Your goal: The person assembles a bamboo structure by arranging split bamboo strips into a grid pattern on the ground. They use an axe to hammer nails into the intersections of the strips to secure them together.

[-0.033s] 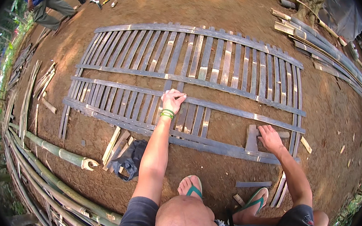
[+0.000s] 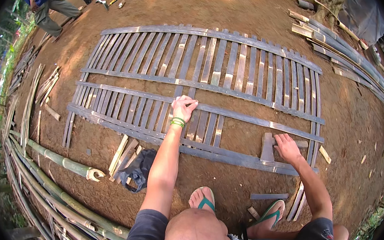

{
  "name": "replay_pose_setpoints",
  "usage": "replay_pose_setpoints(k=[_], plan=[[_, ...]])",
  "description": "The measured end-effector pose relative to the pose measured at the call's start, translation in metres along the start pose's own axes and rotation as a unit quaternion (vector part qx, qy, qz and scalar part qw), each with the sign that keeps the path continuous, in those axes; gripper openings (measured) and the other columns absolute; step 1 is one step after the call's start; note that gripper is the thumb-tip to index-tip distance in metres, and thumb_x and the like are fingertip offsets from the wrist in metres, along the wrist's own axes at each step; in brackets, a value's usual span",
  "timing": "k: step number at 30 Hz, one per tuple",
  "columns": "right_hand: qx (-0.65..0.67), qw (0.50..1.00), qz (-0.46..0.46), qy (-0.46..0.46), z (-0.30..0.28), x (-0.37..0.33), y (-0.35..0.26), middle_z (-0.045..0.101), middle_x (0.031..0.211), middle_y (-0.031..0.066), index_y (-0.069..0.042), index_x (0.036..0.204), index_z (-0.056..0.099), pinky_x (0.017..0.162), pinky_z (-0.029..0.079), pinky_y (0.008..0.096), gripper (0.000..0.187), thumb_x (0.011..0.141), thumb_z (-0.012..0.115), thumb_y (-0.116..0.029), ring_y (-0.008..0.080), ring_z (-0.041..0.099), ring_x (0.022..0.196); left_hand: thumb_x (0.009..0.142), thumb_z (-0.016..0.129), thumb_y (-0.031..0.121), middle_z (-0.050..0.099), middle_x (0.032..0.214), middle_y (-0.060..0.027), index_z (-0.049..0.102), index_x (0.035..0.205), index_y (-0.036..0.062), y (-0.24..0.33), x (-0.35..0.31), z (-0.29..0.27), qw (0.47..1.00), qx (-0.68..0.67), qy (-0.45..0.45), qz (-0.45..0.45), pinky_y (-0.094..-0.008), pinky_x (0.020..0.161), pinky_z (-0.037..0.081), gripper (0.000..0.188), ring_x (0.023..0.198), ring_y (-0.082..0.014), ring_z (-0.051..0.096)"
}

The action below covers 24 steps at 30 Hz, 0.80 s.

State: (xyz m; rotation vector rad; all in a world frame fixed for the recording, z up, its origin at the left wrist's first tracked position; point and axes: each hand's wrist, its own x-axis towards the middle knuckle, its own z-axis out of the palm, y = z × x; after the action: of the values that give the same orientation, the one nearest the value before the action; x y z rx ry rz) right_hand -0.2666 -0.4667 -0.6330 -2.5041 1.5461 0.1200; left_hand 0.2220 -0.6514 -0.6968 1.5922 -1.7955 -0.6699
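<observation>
A fence-like panel of grey bamboo slats (image 2: 240, 92) lies flat on the dirt, with long rails crossing its slats. My left hand (image 2: 184, 108) rests over the lower middle rail (image 2: 242, 112), fingers pinched together; what they hold, if anything, is too small to make out. To the right, my right hand (image 2: 288, 147) is closed round the handle of a hatchet (image 2: 267, 148), close to its broad grey head. The hatchet lies over the slatless right part of the panel, its blade edge near the bottom rail (image 2: 232, 157).
Thick green bamboo poles (image 2: 67, 164) lie at the left. A black plastic bag (image 2: 139, 170) sits beside cut wood strips (image 2: 119, 155). More bamboo (image 2: 343, 54) is piled far right. A hammer (image 2: 103, 4) lies at the back, near another person (image 2: 52, 15).
At the far left the other person's rear foot has shifted slightly. Both my hands and the panel stay in place.
</observation>
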Motion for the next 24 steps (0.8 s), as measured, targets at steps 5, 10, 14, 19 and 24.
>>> replay_pose_setpoints(k=[5, 10, 14, 19, 24], plan=[[0.119, 0.992, 0.035, -0.017, -0.043, 0.011, -0.028, 0.064, 0.12, 0.0242, 0.004, 0.13, 0.055, 0.088, 0.057, 0.0513, 0.039, 0.103, 0.063, -0.024, 0.0452, 0.065, 0.107, 0.085, 0.084, 0.023, 0.075, 0.101, -0.0031, 0.086, 0.095, 0.0136, -0.008, -0.015, 0.009, 0.995, -0.003, 0.071, 0.069, -0.0441, 0.102, 0.043, 0.014, 0.106, -0.0263, 0.064], [0.328, 0.929, 0.163, -0.062, -0.102, 0.074, -0.117, 0.067, 0.093, 0.037, 0.009, 0.107, 0.055, 0.079, 0.052, 0.0595, 0.038, 0.107, 0.06, -0.029, 0.055, 0.066, 0.09, 0.085, 0.083, 0.021, 0.075, 0.102, -0.0035, 0.084, 0.095, 0.012, -0.012, -0.021, 0.013, 0.988, 0.025, 0.108, 0.111, -0.0456, 0.101, 0.043, 0.013, 0.106, -0.0272, 0.064], [0.33, 0.935, 0.13, 0.028, -0.092, 0.143, -0.162, 0.067, 0.079, 0.0335, 0.01, 0.111, 0.056, 0.068, 0.051, 0.0583, 0.037, 0.105, 0.066, -0.026, 0.0536, 0.067, 0.075, 0.084, 0.083, 0.018, 0.074, 0.102, -0.0027, 0.082, 0.095, 0.0118, -0.008, -0.023, 0.013, 0.979, 0.05, 0.132, 0.147, -0.0456, 0.101, 0.043, 0.012, 0.107, -0.028, 0.064], [0.287, 0.952, 0.098, 0.033, -0.079, 0.221, -0.198, 0.071, 0.093, 0.035, 0.01, 0.115, 0.057, 0.072, 0.057, 0.0598, 0.037, 0.105, 0.063, -0.025, 0.0542, 0.07, 0.081, 0.082, 0.082, 0.015, 0.074, 0.103, -0.0026, 0.08, 0.093, 0.01, -0.001, -0.024, 0.012, 0.976, 0.06, 0.138, 0.157, -0.0466, 0.101, 0.044, 0.012, 0.107, -0.0288, 0.064], [0.271, 0.955, 0.087, 0.083, -0.064, 0.249, -0.217, 0.071, 0.096, 0.035, 0.009, 0.123, 0.055, 0.071, 0.058, 0.06, 0.038, 0.105, 0.062, -0.024, 0.0533, 0.072, 0.082, 0.081, 0.083, 0.015, 0.074, 0.103, -0.0002, 0.082, 0.093, 0.0119, -0.001, -0.024, 0.01, 0.981, 0.047, 0.128, 0.136, -0.047, 0.104, 0.042, 0.012, 0.106, -0.0264, 0.064]])
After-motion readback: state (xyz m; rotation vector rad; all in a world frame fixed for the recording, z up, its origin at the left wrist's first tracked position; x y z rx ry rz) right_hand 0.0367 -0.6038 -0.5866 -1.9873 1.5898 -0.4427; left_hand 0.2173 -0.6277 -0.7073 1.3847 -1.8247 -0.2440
